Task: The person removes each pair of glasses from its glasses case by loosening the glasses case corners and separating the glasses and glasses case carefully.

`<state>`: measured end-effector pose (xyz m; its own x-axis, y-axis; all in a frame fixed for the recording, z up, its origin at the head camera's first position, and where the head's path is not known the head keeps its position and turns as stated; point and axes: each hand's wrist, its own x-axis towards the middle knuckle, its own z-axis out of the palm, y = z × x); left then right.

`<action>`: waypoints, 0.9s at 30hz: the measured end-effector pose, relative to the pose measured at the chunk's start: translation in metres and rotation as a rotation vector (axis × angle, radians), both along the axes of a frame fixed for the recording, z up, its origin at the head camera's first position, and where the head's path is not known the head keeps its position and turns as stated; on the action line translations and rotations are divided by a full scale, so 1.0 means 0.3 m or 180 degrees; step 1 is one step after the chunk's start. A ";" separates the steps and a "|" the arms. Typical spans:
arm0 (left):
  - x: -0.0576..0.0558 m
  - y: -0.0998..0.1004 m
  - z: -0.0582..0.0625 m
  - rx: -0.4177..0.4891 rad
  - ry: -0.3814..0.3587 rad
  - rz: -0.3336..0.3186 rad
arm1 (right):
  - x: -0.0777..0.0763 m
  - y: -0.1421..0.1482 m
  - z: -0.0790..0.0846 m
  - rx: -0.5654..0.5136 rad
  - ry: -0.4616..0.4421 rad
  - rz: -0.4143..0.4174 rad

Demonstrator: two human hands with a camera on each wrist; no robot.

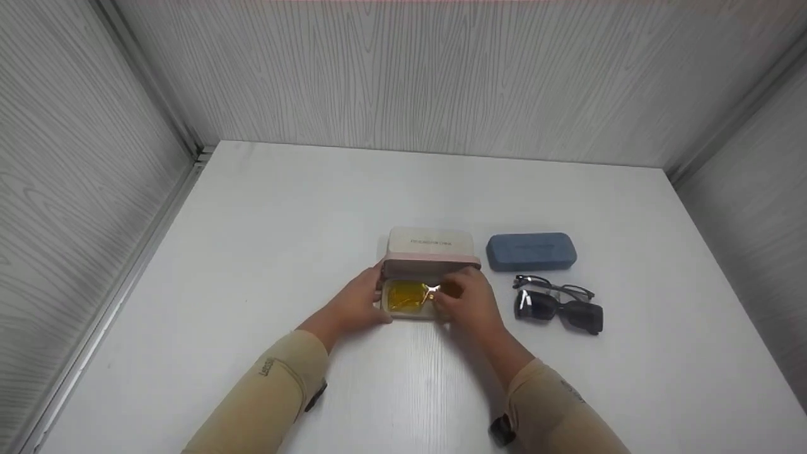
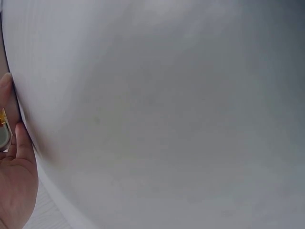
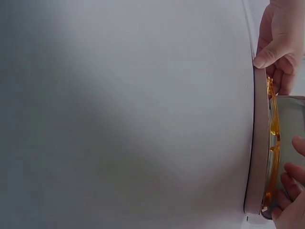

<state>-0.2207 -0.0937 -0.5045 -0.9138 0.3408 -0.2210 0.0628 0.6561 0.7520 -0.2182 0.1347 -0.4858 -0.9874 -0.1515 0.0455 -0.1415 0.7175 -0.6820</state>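
Note:
A glasses case with a cream lid and pink rim stands open on the table, its lid tipped back. Yellow-lensed glasses lie over its lower half, with the temples out of sight. My left hand grips the case's left end, thumb at the front corner and fingers along the side. With curled fingers, my right hand holds the glasses by their right lens and covers much of it. In the right wrist view the amber frame runs along the case's pink front edge.
Right of the open case sits a closed blue glasses case. In front of it are dark-framed clear glasses and black sunglasses, close together. Grey wood-grain panels wall the white table at the back and both sides.

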 end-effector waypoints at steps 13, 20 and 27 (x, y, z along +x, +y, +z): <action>-0.003 0.001 -0.001 0.0048 0.0026 -0.0032 | -0.009 -0.036 -0.026 0.0200 0.0080 -0.0074; -0.001 0.000 -0.003 0.0037 0.0025 -0.0020 | -0.010 -0.056 -0.027 0.0266 0.0113 -0.0150; 0.002 -0.001 0.000 0.0105 0.0061 -0.0054 | -0.011 -0.065 -0.027 0.0229 0.0096 -0.0178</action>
